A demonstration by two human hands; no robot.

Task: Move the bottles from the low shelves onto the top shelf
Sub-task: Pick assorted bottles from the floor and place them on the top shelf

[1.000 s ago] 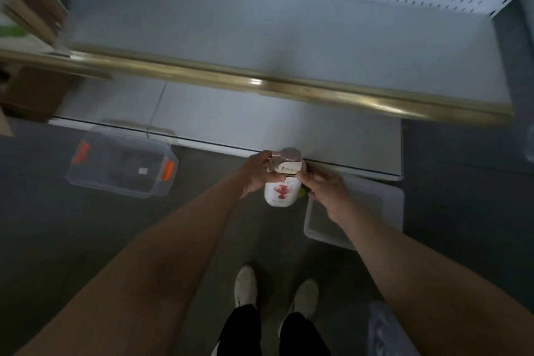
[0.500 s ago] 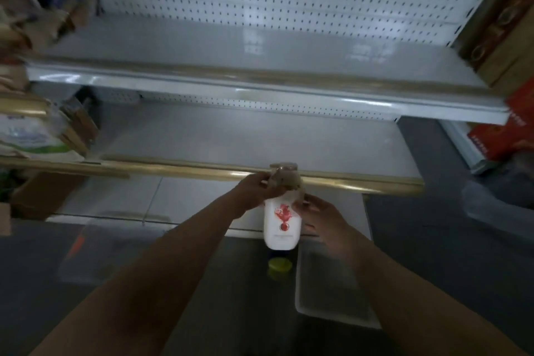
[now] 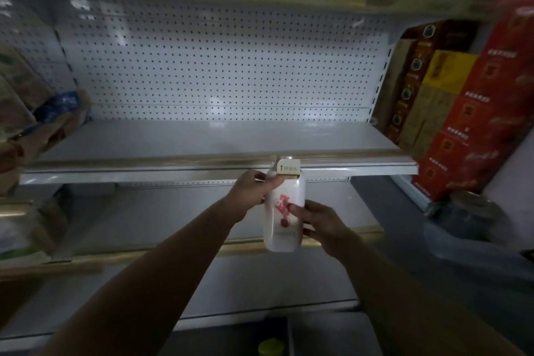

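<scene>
Bottle point(image 3: 284, 212): white, red print on its front, pale tag at the neck; upright, centre of frame, before the shelf edge point(image 3: 202, 166).
Left hand point(image 3: 252, 192): fingers curled round its neck.
Right hand point(image 3: 319, 225): clasps its lower body.

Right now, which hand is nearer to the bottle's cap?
Left. The left hand grips the bottle at its neck, just below the cap; the right hand holds the lower body, farther down.
</scene>
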